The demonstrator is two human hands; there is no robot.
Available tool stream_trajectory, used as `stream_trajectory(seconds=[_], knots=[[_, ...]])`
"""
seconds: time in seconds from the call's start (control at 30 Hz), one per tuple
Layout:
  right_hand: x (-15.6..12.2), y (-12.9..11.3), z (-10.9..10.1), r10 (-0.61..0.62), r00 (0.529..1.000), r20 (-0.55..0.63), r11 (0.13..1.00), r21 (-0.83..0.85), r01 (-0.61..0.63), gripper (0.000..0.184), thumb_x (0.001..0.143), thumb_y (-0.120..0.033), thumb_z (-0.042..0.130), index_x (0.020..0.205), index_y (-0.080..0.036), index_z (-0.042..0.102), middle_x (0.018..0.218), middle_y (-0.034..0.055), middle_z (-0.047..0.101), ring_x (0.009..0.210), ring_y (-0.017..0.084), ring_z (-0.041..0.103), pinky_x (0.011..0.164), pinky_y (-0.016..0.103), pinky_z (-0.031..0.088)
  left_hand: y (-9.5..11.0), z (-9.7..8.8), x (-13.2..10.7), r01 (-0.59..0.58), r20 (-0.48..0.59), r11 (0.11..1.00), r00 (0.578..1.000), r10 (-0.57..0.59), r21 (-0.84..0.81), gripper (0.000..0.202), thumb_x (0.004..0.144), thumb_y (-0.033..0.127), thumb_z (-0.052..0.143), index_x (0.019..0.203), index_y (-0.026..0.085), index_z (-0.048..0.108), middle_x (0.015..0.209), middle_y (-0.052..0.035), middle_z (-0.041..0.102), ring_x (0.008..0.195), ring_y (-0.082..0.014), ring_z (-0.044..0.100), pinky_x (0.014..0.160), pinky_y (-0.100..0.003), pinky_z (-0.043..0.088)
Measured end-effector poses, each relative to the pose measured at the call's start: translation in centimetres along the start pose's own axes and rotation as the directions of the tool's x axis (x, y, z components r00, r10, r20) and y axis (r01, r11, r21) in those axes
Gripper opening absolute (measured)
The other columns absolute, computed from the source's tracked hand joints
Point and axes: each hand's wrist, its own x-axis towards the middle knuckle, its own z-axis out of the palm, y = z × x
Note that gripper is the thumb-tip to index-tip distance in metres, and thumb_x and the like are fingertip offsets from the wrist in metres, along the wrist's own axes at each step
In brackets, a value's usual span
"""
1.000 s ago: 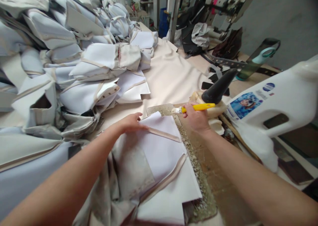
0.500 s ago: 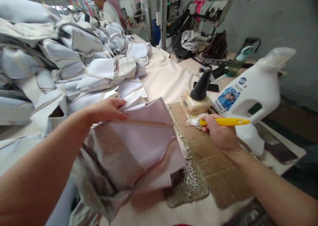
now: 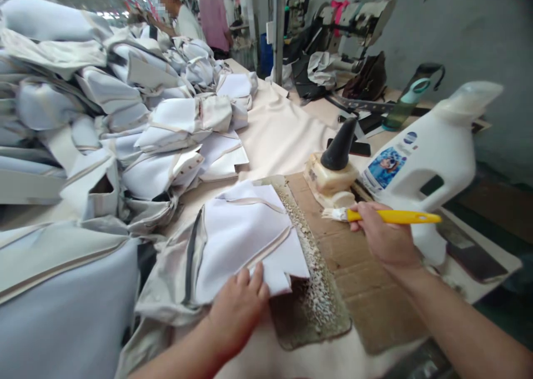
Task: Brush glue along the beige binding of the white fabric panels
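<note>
The left hand (image 3: 237,312) is at about 6 o'clock of the view; its fingers are open and spread, and they press on the lower edge of the white fabric panel (image 3: 245,240), which has a beige binding strip (image 3: 266,251) and a notched corner. This panel lies near the centre of the view, and its right edge rests over a board crusted with dried glue (image 3: 312,295).

The right hand (image 3: 385,234) is at about 4 o'clock; its fingers are closed around the yellow-handled brush (image 3: 393,217), and the bristles point to the left. The bristles are just below a cream block of hardened glue (image 3: 328,179) with a black cone (image 3: 339,152) on it; I cannot tell if they touch.

A cardboard sheet (image 3: 366,279) lies under the block; a white plastic jug (image 3: 420,156) with a blue label stands at about 3 o'clock. A large pile of folded fabric pieces (image 3: 125,118) is at about 10 o'clock; a sewing machine (image 3: 358,20) is at about 1 o'clock; a co-worker in a pink shirt (image 3: 213,20) stands at about 12 o'clock.
</note>
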Motion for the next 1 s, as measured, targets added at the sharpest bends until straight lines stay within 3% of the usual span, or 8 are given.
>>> stream_trajectory(seconds=[0.07, 0.13, 0.23, 0.33, 0.43, 0.53, 0.73, 1.0], knots=[[-0.1, 0.1, 0.7, 0.025, 0.999, 0.027, 1.0, -0.002, -0.025, 0.031, 0.082, -0.046, 0.053, 0.074, -0.017, 0.061, 0.056, 0.0012, 0.056, 0.055, 0.016, 0.053, 0.058, 0.029, 0.044, 0.4, 1.4, 0.1, -0.059, 0.089, 0.996, 0.994, 0.065, -0.072, 0.026, 0.083, 0.021, 0.053, 0.106, 0.016, 0.063, 0.134, -0.0149, 0.047, 0.099, -0.0295, 0.057, 0.068, -0.039, 0.051], [-0.1, 0.0, 1.8, 0.041, 0.997, 0.062, 0.999, 0.005, -0.042, 0.03, 0.083, -0.044, 0.051, 0.074, -0.017, 0.061, 0.057, 0.0006, 0.056, 0.056, 0.016, 0.054, 0.059, 0.029, 0.044, -0.7, 0.5, 0.5, -0.109, 0.124, 0.976, 0.983, 0.134, -0.19, 0.028, 0.08, 0.036, 0.06, 0.1, 0.017, 0.064, 0.122, -0.0127, 0.056, 0.096, -0.0268, 0.058, 0.07, -0.036, 0.051], [0.1, -0.4, 4.1, 0.066, 0.986, 0.15, 0.998, -0.006, -0.066, 0.03, 0.084, -0.043, 0.05, 0.073, -0.017, 0.06, 0.055, -0.0007, 0.055, 0.055, 0.014, 0.053, 0.058, 0.027, 0.043, -4.1, -2.5, 3.0, -0.137, -0.023, 0.954, 0.991, 0.135, -0.268, 0.03, 0.085, 0.045, 0.051, 0.098, 0.02, 0.062, 0.112, -0.0068, 0.063, 0.101, -0.0234, 0.056, 0.084, -0.038, 0.047], [0.3, -0.2, 6.8, 0.099, 0.961, 0.259, 0.995, -0.042, -0.091, 0.031, 0.084, -0.044, 0.048, 0.073, -0.017, 0.06, 0.053, -0.0017, 0.054, 0.053, 0.015, 0.052, 0.057, 0.027, 0.042, -7.8, -3.7, 7.4, -0.054, -0.184, 0.979, 0.983, 0.016, -0.199, 0.042, 0.089, 0.046, 0.043, 0.123, 0.023, 0.051, 0.139, -0.0062, 0.043, 0.131, -0.0285, 0.031, 0.104, -0.056, 0.025], [1.2, 1.0, 9.6, 0.13, 0.931, 0.341, 0.988, -0.124, -0.092, 0.032, 0.083, -0.043, 0.047, 0.069, -0.018, 0.06, 0.049, -0.0016, 0.054, 0.05, 0.015, 0.052, 0.055, 0.028, 0.042, -10.0, -2.6, 11.5, 0.04, -0.105, 0.972, 0.992, -0.066, -0.232, 0.051, 0.086, 0.057, 0.04, 0.128, 0.029, 0.047, 0.141, -0.0052, 0.04, 0.133, -0.0363, 0.021, 0.099, -0.071, 0.011], [3.5, 2.1, 12.9, 0.126, 0.922, 0.366, 0.976, -0.212, -0.05, 0.03, 0.08, -0.038, 0.046, 0.06, -0.018, 0.057, 0.045, -0.0014, 0.053, 0.047, 0.016, 0.053, 0.052, 0.027, 0.042, -10.6, -1.4, 13.5, 0.036, -0.058, 0.956, 0.997, -0.056, -0.292, 0.051, 0.081, 0.061, 0.043, 0.121, 0.03, 0.054, 0.129, -0.0054, 0.051, 0.128, -0.0416, 0.026, 0.092, -0.077, 0.011], [8.7, 2.5, 19.2, 0.065, 0.943, 0.326, 0.957, -0.288, 0.033, 0.03, 0.077, -0.031, 0.043, 0.05, -0.02, 0.049, 0.044, -0.0006, 0.051, 0.05, 0.015, 0.051, 0.055, 0.027, 0.038, -10.5, -1.0, 13.5, 0.028, -0.104, 0.935, 0.992, -0.069, -0.353, 0.048, 0.077, 0.058, 0.048, 0.114, 0.028, 0.058, 0.12, -0.0063, 0.055, 0.127, -0.0427, 0.027, 0.09, -0.079, 0.01], [5.4, 2.2, 14.1, 0.179, 0.869, 0.462, 0.908, -0.418, 0.036, 0.03, 0.076, -0.033, 0.046, 0.049, -0.02, 0.05, 0.04, -0.0015, 0.049, 0.043, 0.016, 0.05, 0.046, 0.027, 0.035, -10.4, -0.3, 13.3, 0.01, -0.152, 0.927, 0.986, -0.073, -0.376, 0.048, 0.077, 0.054, 0.05, 0.116, 0.027, 0.057, 0.123, -0.008, 0.053, 0.129, -0.0434, 0.024, 0.091, -0.079, 0.006]])
